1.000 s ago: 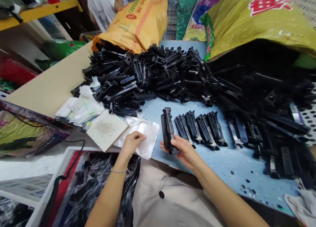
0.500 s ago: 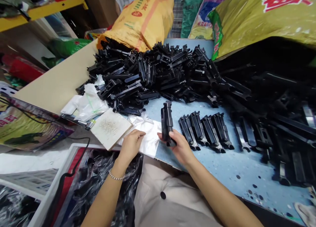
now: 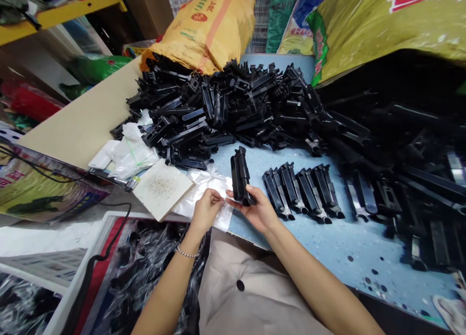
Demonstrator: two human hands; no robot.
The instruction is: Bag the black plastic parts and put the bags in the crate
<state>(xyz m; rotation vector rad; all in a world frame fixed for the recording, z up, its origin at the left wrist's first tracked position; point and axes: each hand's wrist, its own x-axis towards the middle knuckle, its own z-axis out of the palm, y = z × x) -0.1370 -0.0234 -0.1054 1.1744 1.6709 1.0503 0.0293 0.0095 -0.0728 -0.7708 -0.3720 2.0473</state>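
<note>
My right hand point(image 3: 258, 209) holds a narrow black plastic part point(image 3: 241, 175) nearly upright above the table, fingers around its lower end. Close beside it on the left, my left hand point(image 3: 207, 209) is closed in a pinch, its fingertips almost meeting the right hand's fingers. Whatever lies between those fingertips is too small to make out. Under and behind the left hand lie thin clear plastic bags point(image 3: 209, 179). Several similar black parts point(image 3: 305, 192) stand in a slanting row on the blue table, right of my right hand.
A large heap of black parts point(image 3: 218, 107) covers the back of the blue table point(image 3: 291, 242), below an orange sack point(image 3: 207, 29). More parts spill from a yellow sack point(image 3: 393, 29) at right. A white board point(image 3: 162, 187) lies left; a crate point(image 3: 105, 228) of bagged parts stands below.
My left hand has moved right, toward the right hand, and its fingertips have come together. The right hand has shifted slightly left and up with the black part.
</note>
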